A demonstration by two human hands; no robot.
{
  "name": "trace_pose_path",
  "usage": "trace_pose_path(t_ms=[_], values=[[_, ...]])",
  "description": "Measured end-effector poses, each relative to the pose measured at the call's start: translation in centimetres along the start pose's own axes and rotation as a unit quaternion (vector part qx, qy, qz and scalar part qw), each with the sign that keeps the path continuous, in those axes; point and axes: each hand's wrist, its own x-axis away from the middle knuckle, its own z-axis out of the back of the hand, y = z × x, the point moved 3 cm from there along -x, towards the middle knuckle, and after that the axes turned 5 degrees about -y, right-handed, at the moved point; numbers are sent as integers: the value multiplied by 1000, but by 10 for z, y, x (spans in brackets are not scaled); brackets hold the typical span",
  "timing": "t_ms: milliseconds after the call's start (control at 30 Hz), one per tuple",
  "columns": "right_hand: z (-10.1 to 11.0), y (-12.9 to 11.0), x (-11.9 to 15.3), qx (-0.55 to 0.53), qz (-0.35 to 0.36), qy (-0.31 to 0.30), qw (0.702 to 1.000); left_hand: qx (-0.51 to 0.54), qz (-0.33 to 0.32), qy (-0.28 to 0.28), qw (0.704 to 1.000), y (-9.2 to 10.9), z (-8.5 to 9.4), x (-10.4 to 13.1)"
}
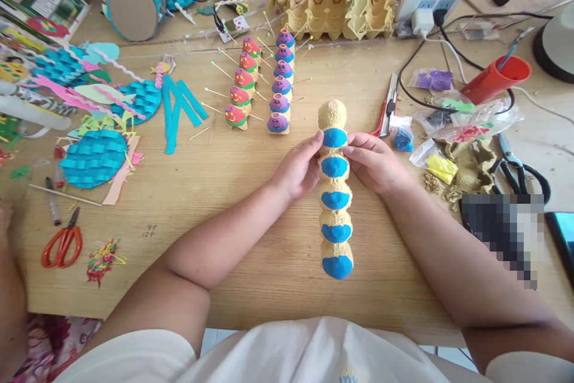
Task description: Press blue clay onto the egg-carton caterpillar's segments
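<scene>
A strip of egg carton cups (335, 183) is held up over the table, pointing away from me. Blue clay patches cover part of most cups; the farthest cup is bare. My left hand (302, 168) grips its left edge near the far end, thumb beside the uppermost blue patch. On the opposite edge, the fingers of my right hand (374, 159) pinch the strip at about the same height. Beyond it stand a red-and-green caterpillar (244, 79) and a purple one (281, 78), both made of carton cups with pin-like sticks in them.
Right of my hands lie a utility knife (389, 105), bagged blue clay (403, 139), yellow clay (442, 168), black-handled scissors (515, 168) and a red cup (497, 79). Orange scissors (63, 245) and woven blue paper pieces (94, 158) lie left. Egg cartons (336, 0) stand behind. Another person's arm (11, 287) shows at left.
</scene>
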Motion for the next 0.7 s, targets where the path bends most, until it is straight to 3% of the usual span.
trace_pose_path(t_ms=[700], values=[[-3, -2, 1, 5, -7, 15, 1000, -9, -10, 1, 1000, -3, 3, -2]])
